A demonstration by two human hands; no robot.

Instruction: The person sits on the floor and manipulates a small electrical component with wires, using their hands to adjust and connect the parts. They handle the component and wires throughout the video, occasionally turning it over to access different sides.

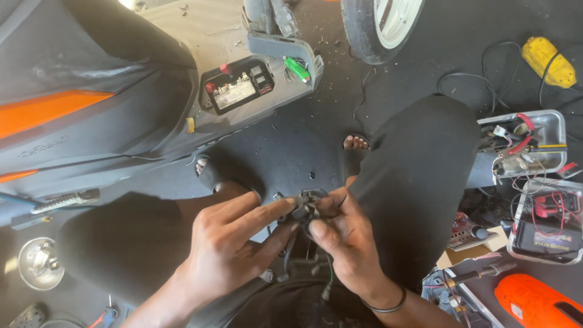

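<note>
Head view | both hands pinch a small black connector above the floor, between the knees | left hand and right hand fingers closed on it | risk: a slip could drop it among floor debris, wires below may strain.

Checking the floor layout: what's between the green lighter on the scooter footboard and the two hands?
Head view: below the green lighter is dark, debris-flecked floor mat, then the small black connector pinched by left hand and right hand.

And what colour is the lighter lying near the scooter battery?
Bright green lighter, seen in the head view.
</note>
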